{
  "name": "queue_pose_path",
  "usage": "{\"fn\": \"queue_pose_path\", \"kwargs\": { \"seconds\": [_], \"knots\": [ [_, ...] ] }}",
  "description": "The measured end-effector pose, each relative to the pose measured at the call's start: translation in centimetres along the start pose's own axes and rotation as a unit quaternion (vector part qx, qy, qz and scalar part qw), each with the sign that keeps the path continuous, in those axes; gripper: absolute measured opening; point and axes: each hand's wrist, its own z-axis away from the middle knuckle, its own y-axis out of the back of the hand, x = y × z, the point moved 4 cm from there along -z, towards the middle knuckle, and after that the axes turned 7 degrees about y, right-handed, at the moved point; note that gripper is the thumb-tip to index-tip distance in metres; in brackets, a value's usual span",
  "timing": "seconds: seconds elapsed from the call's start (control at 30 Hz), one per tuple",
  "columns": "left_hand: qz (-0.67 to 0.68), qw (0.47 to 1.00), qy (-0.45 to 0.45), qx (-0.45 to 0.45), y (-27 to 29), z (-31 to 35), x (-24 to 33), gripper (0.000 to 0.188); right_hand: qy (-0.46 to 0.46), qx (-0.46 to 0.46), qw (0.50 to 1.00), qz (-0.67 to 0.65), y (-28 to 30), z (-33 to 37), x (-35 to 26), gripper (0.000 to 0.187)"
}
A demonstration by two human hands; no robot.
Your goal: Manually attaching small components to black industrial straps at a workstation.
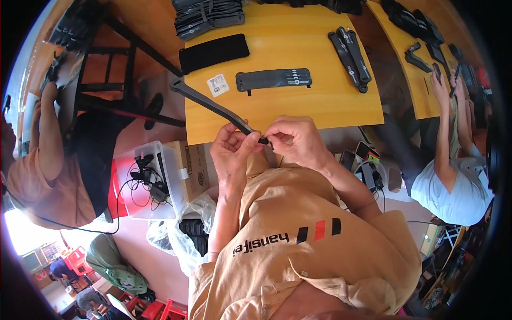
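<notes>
A long dark strap (213, 108) with a rounded far end stretches from over the table's left edge down to my hands. My left hand (233, 151) is closed around its near part, thumb on top. The fingertips of my right hand (300, 140) pinch the strap's near end, a small black piece whose details are too small to make out. Beyond my hands, a flat grey strap (266, 80) with white print lies across the yellow table (325, 114). A black pouch (213, 53) and a white printed label (217, 85) lie to its left.
Several loose straps (349, 60) are piled at the table's right, and a bundled stack (208, 18) stands at the far left. Below left are a clear plastic bin (152, 181) with cables and a cardboard box (194, 173). People work at left (53, 176) and right (453, 181).
</notes>
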Motion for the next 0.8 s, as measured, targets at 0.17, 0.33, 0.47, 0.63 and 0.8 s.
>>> {"fn": "queue_pose_path", "kwargs": {
  "seconds": [0.17, 0.33, 0.47, 0.63, 0.8],
  "knots": [
    [0.028, 0.999, -0.011, 0.010, -0.1, -0.2, -0.7, 0.038, 0.063, 0.023, 0.995, 0.070, -0.2, 0.0, -0.7, 0.006],
    [-0.009, 0.999, -0.033, 0.002, -0.3, -0.3, -0.4, 0.043, 0.151, 0.024, 0.967, 0.202, -0.5, 0.3, -1.6, 0.011],
    [-0.008, 1.000, -0.014, -0.008, -0.1, -0.3, -0.2, 0.046, 0.139, 0.003, 0.971, 0.192, -0.7, 0.1, -1.5, 0.011],
    [-0.055, 0.997, -0.034, -0.039, -0.3, 0.1, 0.0, 0.051, 0.054, 0.006, 0.996, 0.072, -0.6, 0.3, 0.0, 0.009],
    [-0.059, 0.996, -0.050, -0.047, -0.2, -0.2, -0.5, 0.052, 0.048, 0.002, 0.995, 0.091, -0.9, 0.2, 0.6, 0.009]
  ]
}}
